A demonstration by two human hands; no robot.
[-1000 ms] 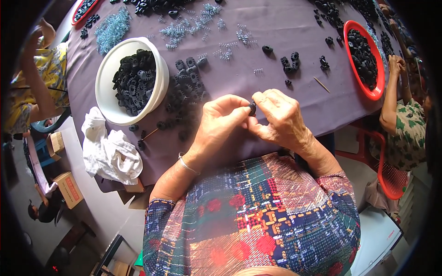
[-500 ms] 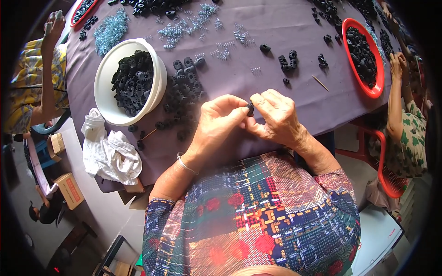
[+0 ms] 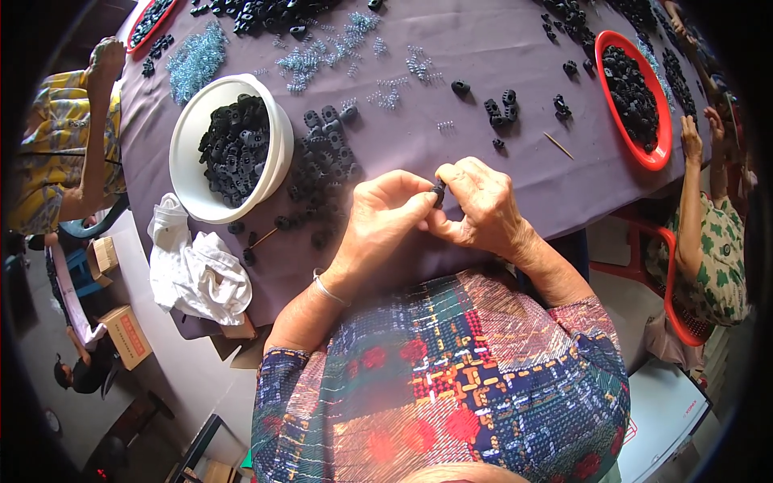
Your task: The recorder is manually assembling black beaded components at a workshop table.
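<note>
Between my fingertips, close to the table's near edge, is a small black plastic cord lock [image 3: 438,194], partly covered by the fingers. My left hand [image 3: 390,211] pinches it from the left with thumb and forefinger. From the other side, the bent fingers of my right hand [image 3: 477,201] close on it. Loose black cord-lock pieces [image 3: 326,157] lie in a cluster left of my hands. Beyond my hands is a single metal spring [image 3: 445,126], with more springs [image 3: 338,48] scattered farther back. A few black pieces [image 3: 501,111] sit to the right.
A white tub [image 3: 179,153] of black pieces stands at left, beside a crumpled white cloth [image 3: 197,270]. At right is a red basin [image 3: 665,121] of black parts, with a wooden stick [image 3: 559,146] nearer me. Other people sit at both sides; a red chair [image 3: 675,274] stands at right.
My hands keep their grip on the cord lock, with only a slight shift of the fingers. The hands of the person at right have moved apart; the arm at left has shifted.
</note>
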